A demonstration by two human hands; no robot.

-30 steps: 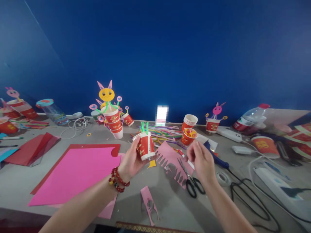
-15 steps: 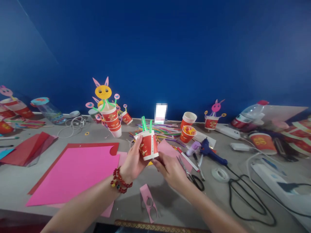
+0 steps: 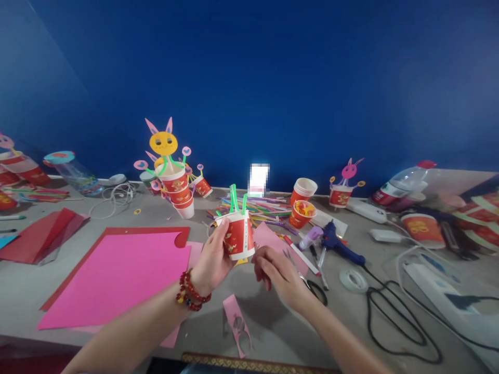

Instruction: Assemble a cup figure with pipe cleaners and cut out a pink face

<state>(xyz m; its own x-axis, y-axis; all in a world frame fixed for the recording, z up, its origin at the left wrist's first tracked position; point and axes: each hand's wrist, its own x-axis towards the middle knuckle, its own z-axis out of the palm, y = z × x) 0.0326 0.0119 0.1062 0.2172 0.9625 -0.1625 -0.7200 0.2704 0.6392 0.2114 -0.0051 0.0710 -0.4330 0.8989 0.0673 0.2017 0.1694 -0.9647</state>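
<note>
Dark blue wall (image 3: 249, 93) at the back, grey tabletop (image 3: 210, 332) in front. Bright pink rectangular paper sheet (image 3: 117, 280) lies at left, on top of a red sheet (image 3: 140, 230). Behind those, a figure of stacked red-and-white paper cups with a yellow rabbit face (image 3: 177, 187) stands upright. Left hand (image 3: 212, 259) is closed around the left side of a red-and-white paper cup, thumb near the rim. Right hand (image 3: 278, 272) sits just right of the cup's base, fingers loosely curled; can't tell if they pinch anything small. Blue glue gun (image 3: 345, 249) lies right of that hand, black cable trailing off. The held cup (image 3: 236, 239) is mid-tabletop in the view, rim up, slightly tilted. Black-handled scissors (image 3: 317, 293) are partly hidden behind the right hand. Pink paper strip with round cut-outs (image 3: 234, 309) lies nearer the front edge. Clear tape roll (image 3: 353, 280) is below the glue gun. Smallest: thin green strips (image 3: 234, 200) stick up from the held cup.
</note>
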